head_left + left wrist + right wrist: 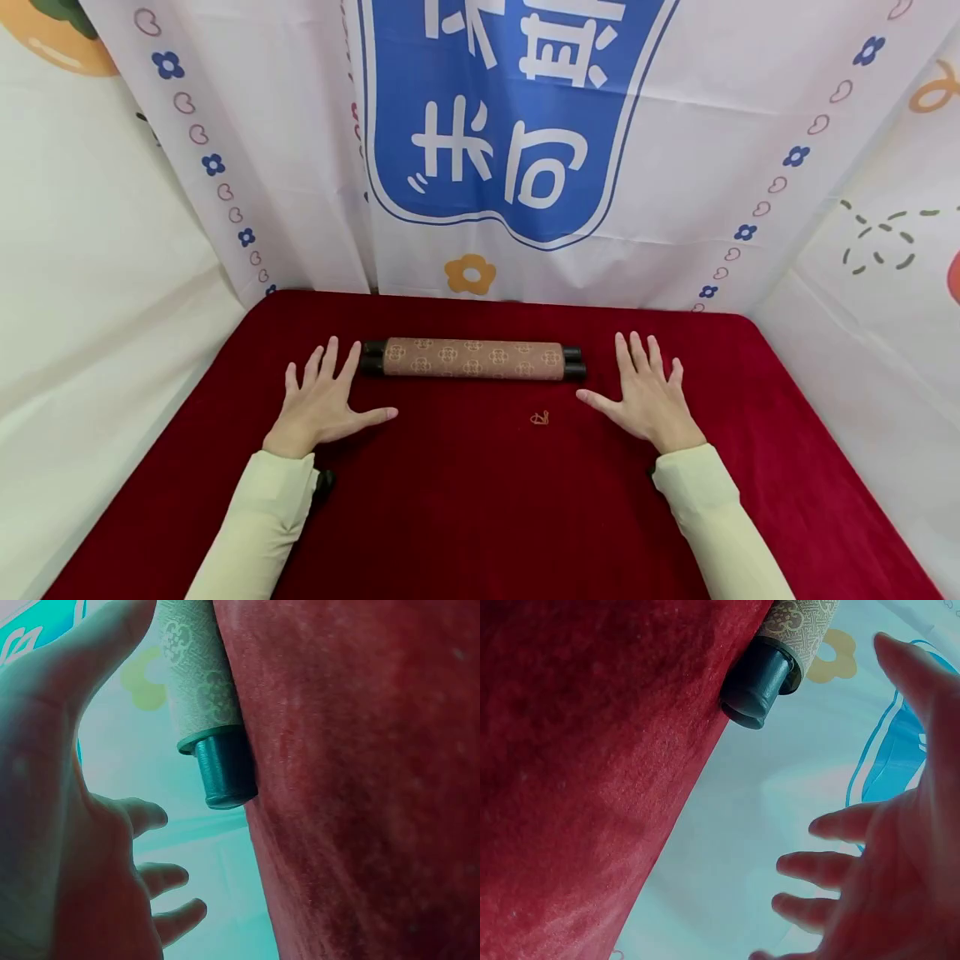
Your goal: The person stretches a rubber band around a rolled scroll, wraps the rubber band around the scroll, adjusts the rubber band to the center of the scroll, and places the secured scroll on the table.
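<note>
Rolled scroll (474, 358) lying crosswise on the bench (480, 500), presumably for two-sided reach; left hand (318, 404) and right hand (648, 402) beside it, each grip spread, empty.

The head view looks forward and down from above the scroll's (474, 358) near side, far enough back to show it whole. Both wrist views sit low and close, turned sideways — the left by the scroll's left end, the right by its right — facing the backdrop (495, 200) beyond. All three share the scroll and the flower (456, 276) behind it.
</note>
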`<state>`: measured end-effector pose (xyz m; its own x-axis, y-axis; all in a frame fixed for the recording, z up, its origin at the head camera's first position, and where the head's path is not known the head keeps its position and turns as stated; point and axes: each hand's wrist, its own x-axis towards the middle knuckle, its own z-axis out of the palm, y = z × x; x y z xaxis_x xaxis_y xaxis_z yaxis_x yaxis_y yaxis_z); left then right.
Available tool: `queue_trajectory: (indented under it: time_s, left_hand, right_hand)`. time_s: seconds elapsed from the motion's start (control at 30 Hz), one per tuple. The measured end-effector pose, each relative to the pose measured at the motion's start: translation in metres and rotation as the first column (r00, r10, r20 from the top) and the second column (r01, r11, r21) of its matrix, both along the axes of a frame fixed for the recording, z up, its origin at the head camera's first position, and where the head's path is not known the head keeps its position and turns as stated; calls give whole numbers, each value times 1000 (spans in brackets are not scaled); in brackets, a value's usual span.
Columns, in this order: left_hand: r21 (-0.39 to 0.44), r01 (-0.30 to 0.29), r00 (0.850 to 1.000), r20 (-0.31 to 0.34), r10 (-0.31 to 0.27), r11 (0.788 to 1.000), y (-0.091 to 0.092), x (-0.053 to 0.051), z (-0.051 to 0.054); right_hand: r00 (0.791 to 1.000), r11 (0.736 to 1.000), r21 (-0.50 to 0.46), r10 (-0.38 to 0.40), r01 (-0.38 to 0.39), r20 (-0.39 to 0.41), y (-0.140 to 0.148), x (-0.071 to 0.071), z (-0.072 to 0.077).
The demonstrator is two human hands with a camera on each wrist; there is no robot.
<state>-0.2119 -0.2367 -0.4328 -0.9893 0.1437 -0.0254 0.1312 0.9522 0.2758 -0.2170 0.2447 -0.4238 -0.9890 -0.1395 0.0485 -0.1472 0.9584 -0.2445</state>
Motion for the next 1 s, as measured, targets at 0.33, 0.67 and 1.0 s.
queue_trajectory:
  time_s: [0.33,0.67,1.0]
  left_hand:
    - [-2,19,1000,-22,-19,1000,2,-1,2]
    - [2,67,977,-203,-66,998,7,-1,7]
    - [48,132,968,-223,-118,990,21,0,5]
  right_hand:
    - [998,1000,8,15,-14,-57,-2,0,5]
    - [974,998,17,61,-59,-219,-7,0,8]
    - [961,982,-67,158,-177,-229,-19,5,11]
